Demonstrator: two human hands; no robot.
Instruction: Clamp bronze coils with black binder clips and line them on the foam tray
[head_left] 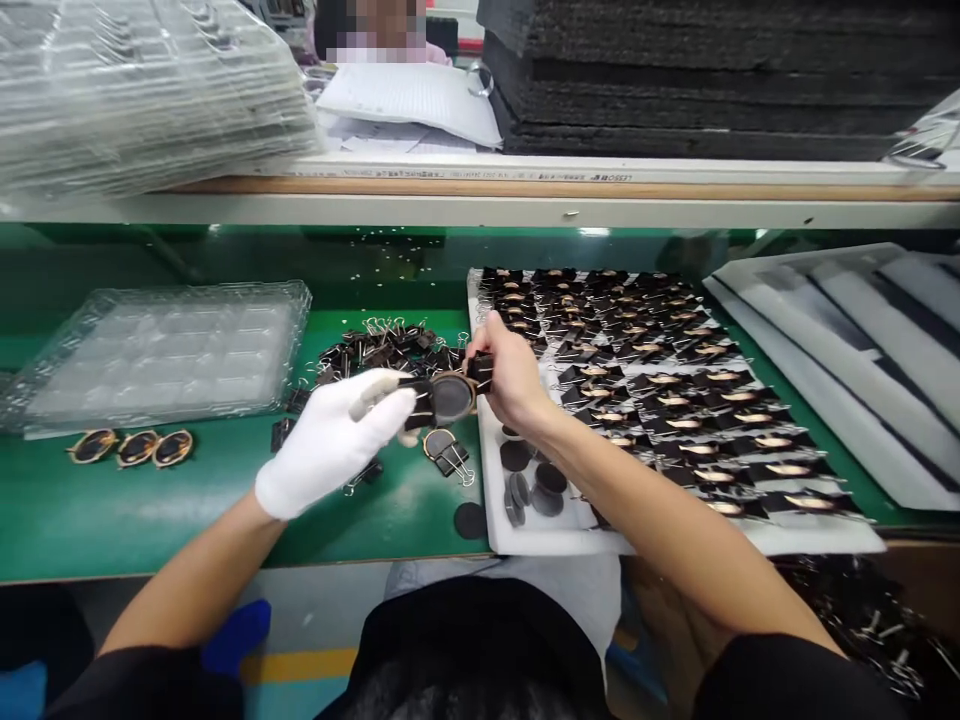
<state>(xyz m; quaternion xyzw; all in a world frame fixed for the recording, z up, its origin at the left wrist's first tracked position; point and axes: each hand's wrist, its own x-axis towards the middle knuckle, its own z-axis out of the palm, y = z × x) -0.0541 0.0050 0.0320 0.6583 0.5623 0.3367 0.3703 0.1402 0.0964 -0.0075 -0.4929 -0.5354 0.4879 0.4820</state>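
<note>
Clipping stage imo: left of tray (562,543), we grip clip (421,403) on disc (452,398) with left hand (330,440), second clip (481,372) with right hand (515,380); next squeeze needs steadiness.

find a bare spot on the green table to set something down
Widest: the green table at front left, between the three round pieces and near edge. A smaller patch lies between the left hand and loose black disc. The clip heap and white tray are crowded.

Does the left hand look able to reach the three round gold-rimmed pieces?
Probably yes: only green tabletop lies between the left hand and the gold-rimmed pieces, but that hand holds a black binder clip.
</note>
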